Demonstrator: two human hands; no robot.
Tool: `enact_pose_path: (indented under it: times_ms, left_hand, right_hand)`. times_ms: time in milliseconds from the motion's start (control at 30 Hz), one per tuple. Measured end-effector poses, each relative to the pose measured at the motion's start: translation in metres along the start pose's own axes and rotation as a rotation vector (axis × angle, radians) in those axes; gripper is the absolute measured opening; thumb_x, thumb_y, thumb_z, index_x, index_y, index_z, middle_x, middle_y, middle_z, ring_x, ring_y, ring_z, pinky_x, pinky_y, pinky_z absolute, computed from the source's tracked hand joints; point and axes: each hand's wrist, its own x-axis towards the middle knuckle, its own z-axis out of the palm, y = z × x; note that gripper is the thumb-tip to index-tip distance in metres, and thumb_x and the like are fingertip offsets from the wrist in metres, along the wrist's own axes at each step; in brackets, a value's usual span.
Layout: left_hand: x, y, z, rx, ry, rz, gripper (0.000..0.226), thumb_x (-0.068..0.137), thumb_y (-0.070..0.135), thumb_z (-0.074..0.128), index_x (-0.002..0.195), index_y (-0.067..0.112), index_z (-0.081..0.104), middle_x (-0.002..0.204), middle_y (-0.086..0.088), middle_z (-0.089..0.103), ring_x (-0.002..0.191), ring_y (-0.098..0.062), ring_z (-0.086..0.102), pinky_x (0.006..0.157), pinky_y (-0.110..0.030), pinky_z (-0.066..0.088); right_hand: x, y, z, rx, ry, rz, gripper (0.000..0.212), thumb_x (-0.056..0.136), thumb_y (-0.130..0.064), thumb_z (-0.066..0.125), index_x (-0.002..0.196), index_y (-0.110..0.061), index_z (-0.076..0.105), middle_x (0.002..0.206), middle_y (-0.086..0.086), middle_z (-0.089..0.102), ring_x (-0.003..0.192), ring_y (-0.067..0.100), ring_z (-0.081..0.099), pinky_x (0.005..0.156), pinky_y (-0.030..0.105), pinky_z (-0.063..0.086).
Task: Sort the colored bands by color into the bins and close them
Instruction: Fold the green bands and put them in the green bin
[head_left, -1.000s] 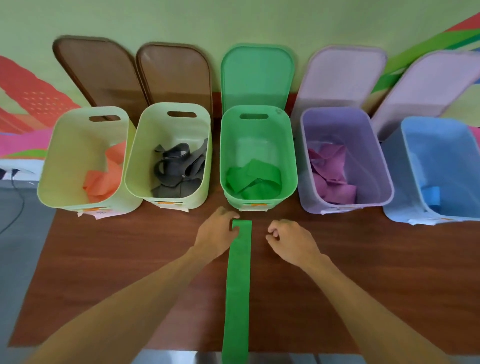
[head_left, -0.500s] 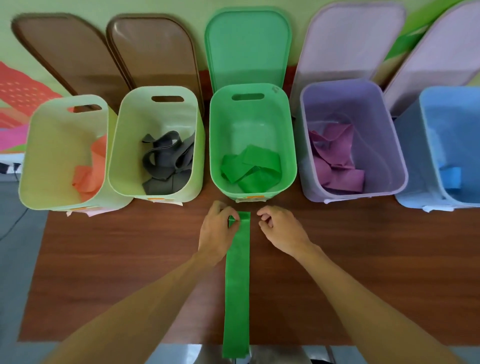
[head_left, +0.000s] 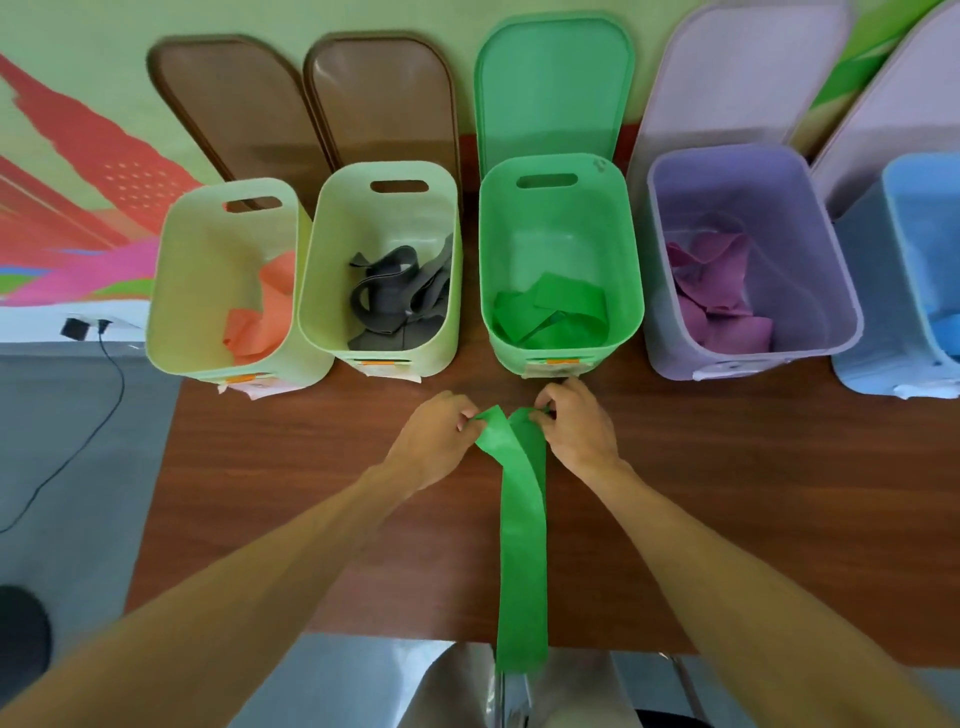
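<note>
A long green band (head_left: 521, 545) runs down the middle of the wooden table (head_left: 270, 483) and hangs over its near edge. My left hand (head_left: 436, 447) pinches one corner of its far end and my right hand (head_left: 576, 431) pinches the other, so the end is lifted and creased. Just beyond stands the open green bin (head_left: 558, 208) with green bands inside. Left of it are a pale green bin (head_left: 379, 218) holding grey bands and another (head_left: 208, 249) holding orange ones. To the right stand a lilac bin (head_left: 748, 208) with purple bands and a blue bin (head_left: 914, 218).
All bin lids lean upright against the wall: two brown lids (head_left: 379, 104), a green lid (head_left: 553, 88) and two lilac lids (head_left: 743, 78). A black cable (head_left: 98, 415) trails on the grey floor at left. A metal chair (head_left: 498, 686) shows below the table edge.
My right hand closed in and took hold of the band's far end beside my left hand. The two hands lifted that end off the table and it creased.
</note>
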Motion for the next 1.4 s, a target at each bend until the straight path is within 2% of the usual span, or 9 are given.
enact_pose_path:
  times_ms: [233,333,533,733,800,867,967,1233,1400]
  left_hand:
    - [-0.027,0.015,-0.039,-0.142,-0.003,0.032,0.012,0.089,0.026,0.061,0.083,0.017,0.064,0.076,0.004,0.057,0.072,-0.012,0.053,0.060,-0.022,0.035]
    - [-0.043,0.032,-0.060,-0.166,-0.022,0.111,0.012,0.089,0.024,0.062,0.086,0.014,0.067,0.074,0.008,0.056,0.070,-0.006,0.051,0.058,-0.014,0.035]
    - [-0.070,0.066,-0.108,-0.143,-0.014,0.269,0.020,0.085,0.026,0.068,0.094,0.008,0.071,0.079,0.000,0.065,0.071,-0.009,0.056,0.061,-0.015,0.039]
    - [-0.087,0.097,-0.145,-0.123,0.026,0.297,0.023,0.083,0.019,0.071,0.095,0.000,0.066,0.063,0.002,0.055,0.048,-0.007,0.048,0.045,-0.008,0.037]
    - [-0.090,0.111,-0.160,-0.107,0.078,0.325,0.020,0.083,0.018,0.070,0.095,0.003,0.065,0.063,0.002,0.055,0.045,-0.004,0.048,0.050,-0.013,0.041]
    - [-0.091,0.126,-0.176,-0.063,0.173,0.352,0.021,0.083,0.021,0.069,0.097,0.007,0.067,0.073,-0.001,0.062,0.058,-0.007,0.054,0.066,-0.021,0.042]
    - [-0.085,0.152,-0.200,-0.057,0.283,0.374,0.019,0.082,0.023,0.067,0.095,0.009,0.069,0.080,-0.005,0.068,0.071,-0.015,0.060,0.073,-0.027,0.048]
    - [-0.060,0.212,-0.252,-0.054,0.433,0.432,0.011,0.083,0.020,0.066,0.086,0.011,0.071,0.076,-0.008,0.070,0.065,-0.019,0.060,0.064,-0.030,0.049]
    - [-0.035,0.223,-0.261,-0.054,0.446,0.393,0.013,0.084,0.020,0.066,0.089,0.010,0.072,0.078,-0.008,0.070,0.066,-0.018,0.059,0.064,-0.030,0.049]
  right_hand:
    - [-0.044,-0.020,-0.029,-0.054,0.159,-0.060,0.004,0.091,-0.021,0.057,0.089,-0.017,0.057,0.093,-0.001,0.061,0.085,0.021,0.059,0.069,0.032,0.045]
    - [-0.067,-0.030,-0.055,-0.097,0.215,-0.094,0.004,0.091,-0.019,0.058,0.092,-0.015,0.060,0.095,0.003,0.063,0.089,0.022,0.059,0.075,0.036,0.049]
    - [-0.114,-0.057,-0.113,-0.204,0.355,-0.132,0.021,0.093,-0.020,0.057,0.108,-0.008,0.067,0.107,0.010,0.064,0.098,0.027,0.059,0.087,0.040,0.048]
    - [-0.152,-0.086,-0.161,-0.352,0.493,-0.135,0.024,0.095,-0.023,0.046,0.093,-0.012,0.067,0.095,0.005,0.065,0.087,0.024,0.061,0.068,0.033,0.045]
    - [-0.156,-0.101,-0.185,-0.358,0.588,-0.164,0.024,0.093,-0.024,0.045,0.086,-0.013,0.065,0.086,0.005,0.066,0.080,0.026,0.061,0.064,0.035,0.048]
    - [-0.158,-0.117,-0.208,-0.346,0.665,-0.197,0.021,0.092,-0.023,0.045,0.086,-0.012,0.063,0.085,0.007,0.067,0.077,0.027,0.060,0.067,0.039,0.052]
    - [-0.154,-0.139,-0.238,-0.377,0.703,-0.184,0.023,0.094,-0.025,0.044,0.094,-0.010,0.061,0.091,0.011,0.067,0.080,0.031,0.060,0.070,0.038,0.051]
    - [-0.119,-0.164,-0.298,-0.330,0.787,-0.172,0.021,0.094,-0.027,0.044,0.100,-0.013,0.058,0.085,0.006,0.065,0.074,0.026,0.059,0.070,0.035,0.050]
    - [-0.089,-0.162,-0.317,-0.232,0.791,-0.198,0.019,0.094,-0.023,0.047,0.101,-0.013,0.062,0.077,0.003,0.058,0.068,0.023,0.049,0.061,0.027,0.034]
